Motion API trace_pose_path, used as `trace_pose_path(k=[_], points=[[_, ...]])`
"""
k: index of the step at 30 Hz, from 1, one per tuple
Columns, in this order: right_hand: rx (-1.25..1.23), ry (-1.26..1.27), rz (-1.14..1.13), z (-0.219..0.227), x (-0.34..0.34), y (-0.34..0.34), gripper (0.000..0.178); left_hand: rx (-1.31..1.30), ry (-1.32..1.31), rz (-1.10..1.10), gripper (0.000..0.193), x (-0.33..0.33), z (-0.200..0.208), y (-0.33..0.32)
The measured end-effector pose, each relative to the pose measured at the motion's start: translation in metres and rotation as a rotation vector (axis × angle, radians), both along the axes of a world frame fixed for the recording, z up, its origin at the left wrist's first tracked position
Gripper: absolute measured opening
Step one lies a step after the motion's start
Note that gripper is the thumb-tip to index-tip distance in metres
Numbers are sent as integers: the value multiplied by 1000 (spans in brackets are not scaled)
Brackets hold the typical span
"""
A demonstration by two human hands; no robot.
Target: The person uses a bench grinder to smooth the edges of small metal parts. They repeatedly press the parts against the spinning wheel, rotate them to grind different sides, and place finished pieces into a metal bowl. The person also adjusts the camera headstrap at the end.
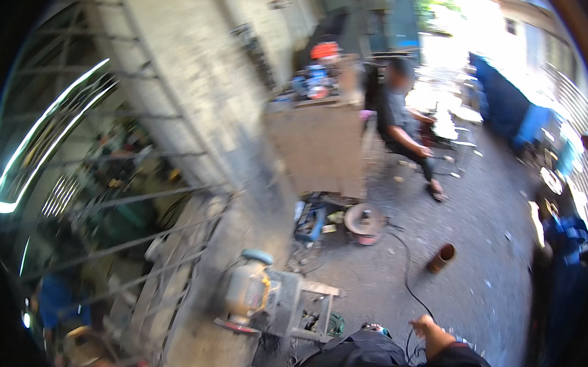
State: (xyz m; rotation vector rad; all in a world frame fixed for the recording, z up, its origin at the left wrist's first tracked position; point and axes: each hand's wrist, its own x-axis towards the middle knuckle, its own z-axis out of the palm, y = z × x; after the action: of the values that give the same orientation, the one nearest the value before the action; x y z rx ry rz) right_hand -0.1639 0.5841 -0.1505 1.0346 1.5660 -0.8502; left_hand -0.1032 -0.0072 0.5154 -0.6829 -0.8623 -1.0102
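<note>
My right hand [424, 325] hangs low at the right front of my dark shirt, beyond its short sleeve. Motion smears its fingers, so their grip is unclear. A black cable [406, 264] runs along the floor and passes right by this hand; whether they touch I cannot make out. Farther off, a short rusty pipe piece [441, 257] stands on the floor, open end up. My left hand is out of view. To the left of my body, a worn bench grinder [247, 290] is mounted on a metal stand [305, 308].
A person [402, 116] sits beside a brown cabinet [315, 145] topped with cluttered items. At its foot are a round rusty disc-shaped base [364, 222] and a blue tray [310, 223]. Barred window frames [142, 203] line the left. Blue tarpaulin [508, 98] covers things along the right.
</note>
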Motion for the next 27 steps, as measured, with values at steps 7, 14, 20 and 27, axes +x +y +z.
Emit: trace_pose_path(k=[7,14,20,27], points=[[42,419,1086,51,-120,14,77,-76,-1333,-151,14,-68,-170,109],[-467,1148,996,263,-219,-143,59,-327,-1580,-449,11,-56,-261,175],[-1520,863,786,427,-174,-237,53,-107,-1609,-331,16,-23,-250,182],[-1488,1014,957,456,-131,-254,35,-389,-1356,130,23,-10,-236,178]])
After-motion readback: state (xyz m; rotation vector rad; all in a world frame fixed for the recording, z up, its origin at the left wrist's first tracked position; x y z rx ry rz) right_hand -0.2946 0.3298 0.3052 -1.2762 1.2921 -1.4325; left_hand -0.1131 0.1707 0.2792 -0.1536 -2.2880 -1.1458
